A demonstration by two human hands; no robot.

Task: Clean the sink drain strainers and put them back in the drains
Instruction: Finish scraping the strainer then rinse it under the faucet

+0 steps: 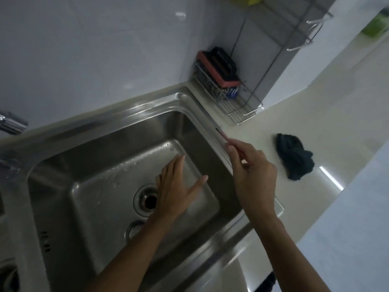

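Observation:
A steel sink (109,131) fills the middle of the view. Its drain (147,200) is an open dark hole with no strainer in it. A round metal piece (134,228), perhaps a strainer or plug, lies on the basin floor just in front of the drain. My left hand (179,186) hovers flat over the basin, right of the drain, fingers spread and holding nothing. My right hand (252,175) is over the sink's right rim, pinching a thin red-handled tool (223,135), likely a brush, whose tip rests at the rim.
A dark crumpled cloth (294,157) lies on the white counter to the right. A wire rack (233,104) with a red-and-black scrubber (219,68) stands in the back corner. A faucet part (12,123) shows at the left edge, a second basin's drain (8,277) at bottom left.

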